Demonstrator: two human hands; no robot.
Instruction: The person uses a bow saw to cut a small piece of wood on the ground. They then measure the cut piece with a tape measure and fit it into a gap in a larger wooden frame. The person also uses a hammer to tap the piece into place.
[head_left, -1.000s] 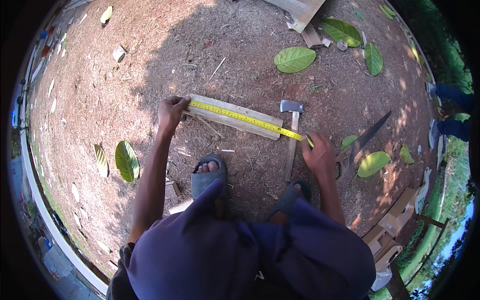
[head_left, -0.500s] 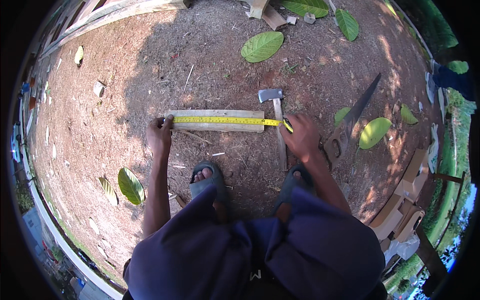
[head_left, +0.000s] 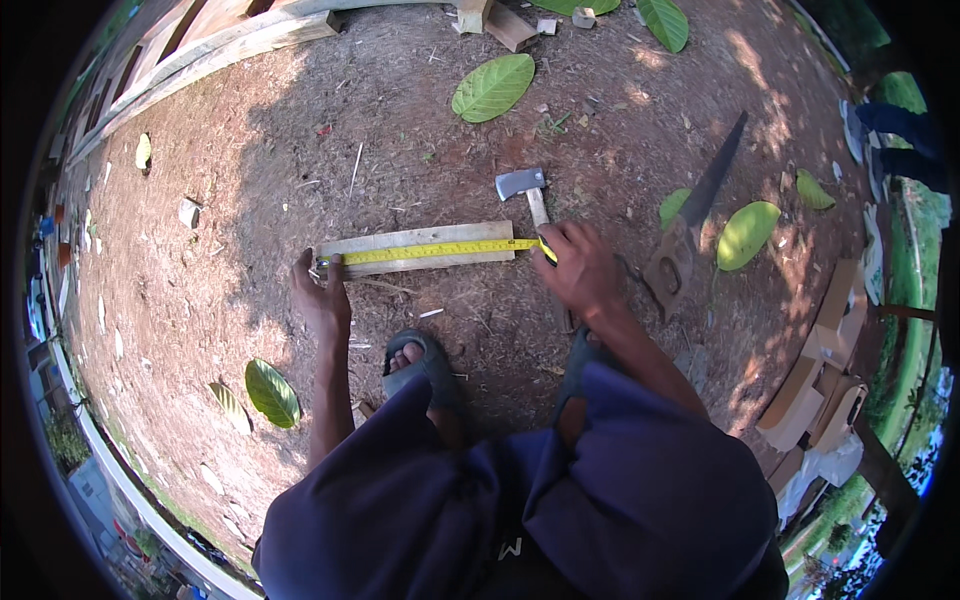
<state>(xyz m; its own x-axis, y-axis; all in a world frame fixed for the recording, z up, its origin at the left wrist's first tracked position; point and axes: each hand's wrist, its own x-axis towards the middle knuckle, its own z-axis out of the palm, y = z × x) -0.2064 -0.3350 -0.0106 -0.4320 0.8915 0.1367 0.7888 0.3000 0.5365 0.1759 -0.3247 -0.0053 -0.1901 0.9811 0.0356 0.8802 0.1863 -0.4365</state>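
A short pale board (head_left: 405, 237) lies crosswise on the dirt, with a yellow tape measure blade (head_left: 425, 250) stretched along it and past its right end. My left hand (head_left: 320, 280) holds the tape's tip and the board's left end between bent fingers. My right hand (head_left: 585, 268) grips the tape measure's case (head_left: 547, 249) beyond the board's right end, over the handle of a hatchet (head_left: 519, 183). The hatchet's lower handle is mostly hidden by this hand and arm. A wooden-handled handsaw (head_left: 705, 200) lies just right of my right hand. My sandalled feet (head_left: 410, 360) are below the board.
Timber framing (head_left: 220, 40) runs along the upper left. Wood scraps (head_left: 510, 30) and large green leaves (head_left: 492, 88) lie on the ground. Cardboard pieces (head_left: 830, 320) are at the right. Another person's legs and feet (head_left: 895, 140) show at the upper right edge.
The board and tape have swung from a downward slope to the right into a nearly level line. My left hand sits lower in view, my right hand higher and farther left. The surroundings have shifted with the camera.
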